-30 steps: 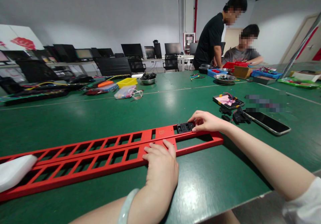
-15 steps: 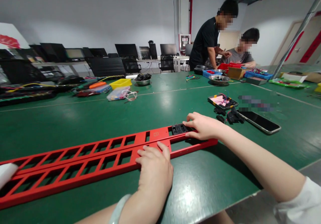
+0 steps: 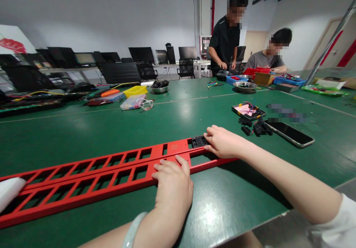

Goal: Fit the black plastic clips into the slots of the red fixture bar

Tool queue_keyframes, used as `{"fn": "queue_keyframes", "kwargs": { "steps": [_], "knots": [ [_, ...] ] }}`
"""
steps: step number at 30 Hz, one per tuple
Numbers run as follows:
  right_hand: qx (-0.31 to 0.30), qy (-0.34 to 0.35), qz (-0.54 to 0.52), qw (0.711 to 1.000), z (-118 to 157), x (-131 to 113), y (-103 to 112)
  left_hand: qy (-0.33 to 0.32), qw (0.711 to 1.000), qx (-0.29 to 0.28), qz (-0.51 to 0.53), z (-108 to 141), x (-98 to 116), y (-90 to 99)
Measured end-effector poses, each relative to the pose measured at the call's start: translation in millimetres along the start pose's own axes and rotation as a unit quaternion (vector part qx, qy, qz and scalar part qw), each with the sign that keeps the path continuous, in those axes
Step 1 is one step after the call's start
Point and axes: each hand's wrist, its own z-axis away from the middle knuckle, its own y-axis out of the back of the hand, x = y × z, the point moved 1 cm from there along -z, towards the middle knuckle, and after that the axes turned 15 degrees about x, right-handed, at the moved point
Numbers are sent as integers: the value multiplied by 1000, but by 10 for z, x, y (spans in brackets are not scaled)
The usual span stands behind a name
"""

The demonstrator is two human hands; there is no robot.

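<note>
Lower centre, my left hand [image 3: 174,183] lies spread on the red rack [image 3: 182,145] while, right of centre, my right hand [image 3: 226,142] curls at the black module [image 3: 198,141], grip unclear to me, and lopsided fingertip pressure could tilt it.

A glossy green worktop [image 3: 178,124], crossed by a pale seam, carries a long red frame [image 3: 182,145] lying flat. Beyond the frame's right end lie a phone [image 3: 292,132], some small black parts [image 3: 261,126] and a shallow box [image 3: 249,111] with wires in it. Well beyond the frame are a yellow tray [image 3: 135,91], a plastic box [image 3: 130,102], a white cable [image 3: 147,101] and a metal bowl [image 3: 160,90]; a second metal bowl [image 3: 244,90] sits farther right, also beyond the frame.
</note>
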Motion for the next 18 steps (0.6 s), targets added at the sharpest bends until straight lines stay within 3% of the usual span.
{"fn": "queue_keyframes", "kwargs": {
  "steps": [5,8,10,13,18],
  "knots": [
    [-9,-20,-4,1000,-33,71,26,-4,1000,15,-6,4,16,-32],
    [19,-50,24,998,-42,390,124,-8,1000,21,-6,7,16,-39],
    [19,-130,81,988,10,672,201,-11,1000,24,-7,16,12,-42],
    [-117,-266,147,945,166,1041,253,-14,1000,26,-10,33,8,-48],
    [-208,-298,130,923,307,1211,238,-7,1000,16,-12,23,12,-38]
  ]
}}
